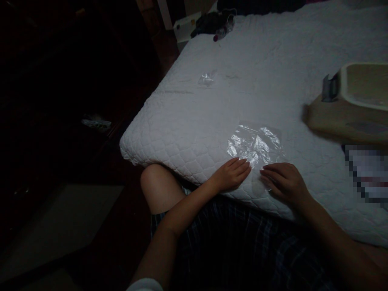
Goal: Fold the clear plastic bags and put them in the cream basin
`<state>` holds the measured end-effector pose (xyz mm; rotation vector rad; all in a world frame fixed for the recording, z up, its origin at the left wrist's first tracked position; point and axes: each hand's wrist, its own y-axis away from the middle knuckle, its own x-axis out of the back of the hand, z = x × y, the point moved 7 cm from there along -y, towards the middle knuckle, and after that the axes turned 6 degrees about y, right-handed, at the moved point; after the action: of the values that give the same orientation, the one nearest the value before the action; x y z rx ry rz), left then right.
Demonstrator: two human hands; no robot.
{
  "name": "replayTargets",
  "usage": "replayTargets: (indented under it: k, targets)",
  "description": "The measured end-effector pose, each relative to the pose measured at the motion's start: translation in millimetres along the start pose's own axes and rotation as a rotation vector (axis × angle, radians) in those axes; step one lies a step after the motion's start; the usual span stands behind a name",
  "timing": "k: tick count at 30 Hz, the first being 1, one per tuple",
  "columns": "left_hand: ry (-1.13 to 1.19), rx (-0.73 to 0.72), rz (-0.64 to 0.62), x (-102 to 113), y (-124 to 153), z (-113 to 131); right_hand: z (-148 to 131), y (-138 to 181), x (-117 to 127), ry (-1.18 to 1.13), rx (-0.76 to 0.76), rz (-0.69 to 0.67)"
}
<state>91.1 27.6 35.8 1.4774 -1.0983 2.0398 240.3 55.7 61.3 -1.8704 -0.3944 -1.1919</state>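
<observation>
A clear, crinkled plastic bag lies spread on a white quilted bed, its surface shining with creases. My left hand rests flat on the near left edge of the bag, fingers stretched out together. At the bag's near right edge, my right hand has its fingers bent, with thin clear plastic between the thumb and fingertips. Part of the plastic is hidden beneath both hands.
To the right is a cream plastic container with a grey latch. A smaller clear plastic piece lies farther back. Near the far corner are a clear bottle and dark cloth. The bed's left edge drops to a dark floor.
</observation>
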Motion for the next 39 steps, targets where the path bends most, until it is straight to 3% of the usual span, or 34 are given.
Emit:
replayTargets:
  k: [5,14,19,24,32,39]
  targets:
    - [-0.01,-0.016,-0.018,3,-2,2,1,1,-1,0.034,0.028,0.01]
    - [-0.021,-0.058,-0.02,2,-3,5,7,0,4,0.087,-0.148,0.097]
    - [-0.037,-0.072,-0.024,2,-3,5,15,2,2,0.209,-0.269,0.065]
    - [-0.064,-0.098,0.024,4,-3,6,12,-3,3,0.241,-0.229,0.033]
    - [-0.06,-0.112,0.031,3,-4,7,5,-2,8,0.235,-0.125,0.175]
    - [-0.058,-0.101,0.021,0,-3,6,5,-4,4,0.24,-0.086,0.128]
